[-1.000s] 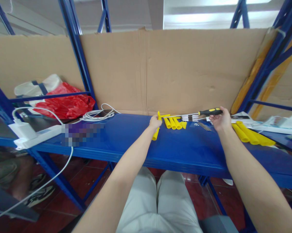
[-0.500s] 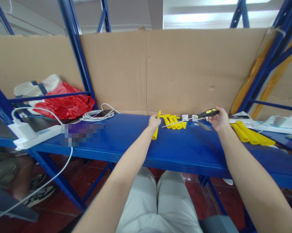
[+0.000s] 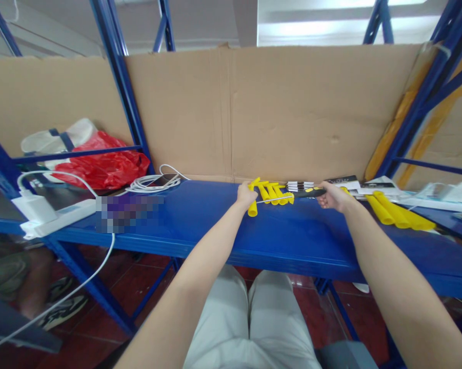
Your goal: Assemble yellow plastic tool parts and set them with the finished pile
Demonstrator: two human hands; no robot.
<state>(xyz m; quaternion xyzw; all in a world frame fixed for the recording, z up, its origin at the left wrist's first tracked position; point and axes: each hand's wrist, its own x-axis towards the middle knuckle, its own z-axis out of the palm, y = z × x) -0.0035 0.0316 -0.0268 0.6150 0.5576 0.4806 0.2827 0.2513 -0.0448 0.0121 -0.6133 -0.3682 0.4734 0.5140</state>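
My left hand [image 3: 245,195] is closed around a yellow plastic tube [image 3: 253,206], held upright just above the blue shelf [image 3: 223,225]. My right hand [image 3: 332,196] grips the black and yellow handle of a screwdriver [image 3: 305,193]. Its thin shaft points left, and the tip ends close to the yellow tube. Behind the shaft lie several more yellow tubes [image 3: 275,193] in a row, next to a small black and white striped part [image 3: 300,185].
Longer yellow tubes [image 3: 396,215] and papers [image 3: 373,185] lie at the right. A coiled white cable [image 3: 154,181], a white power strip with charger [image 3: 42,212] and a red bag [image 3: 100,166] sit at the left. Cardboard [image 3: 292,113] backs the shelf, with blue uprights on both sides.
My right hand has moved left and down with the screwdriver, bringing the tip toward the tube. The left hand has tilted its tube more upright.
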